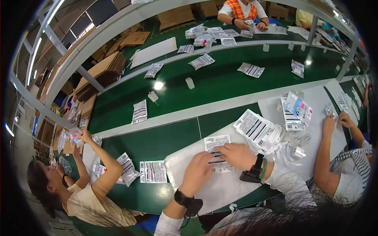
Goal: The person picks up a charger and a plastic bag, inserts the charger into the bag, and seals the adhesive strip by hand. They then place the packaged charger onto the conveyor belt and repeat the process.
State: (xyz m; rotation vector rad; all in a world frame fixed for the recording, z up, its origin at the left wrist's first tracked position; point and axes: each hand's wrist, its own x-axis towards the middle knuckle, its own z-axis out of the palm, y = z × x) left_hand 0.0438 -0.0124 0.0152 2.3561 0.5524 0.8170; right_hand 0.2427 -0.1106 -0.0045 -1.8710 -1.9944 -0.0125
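In front of me a flat white printed pouch (pixel 219 140) lies on a pale sheet (pixel 185 157), with its middle partly covered by my hands. My left hand (pixel 198 170) is at the pouch's left edge, fingers bent and pressed together. From the right my right hand (pixel 236 155) reaches across the pouch, its fingers closed on the middle part; the fingertips are partly hidden. Just beyond my right hand sits a stack of similar printed pouches (pixel 258 129). Several small white plastic pieces (pixel 298 152) lie right of that stack.
More pouches (pixel 153 172) lie to my left near a co-worker (pixel 90 188). Another person (pixel 330 161) works at the right, beside colourful packs (pixel 298 110). Beyond a pale rail (pixel 173 116), a green belt (pixel 169 90) carries scattered pouches and white pieces. A third person (pixel 244 15) works across.
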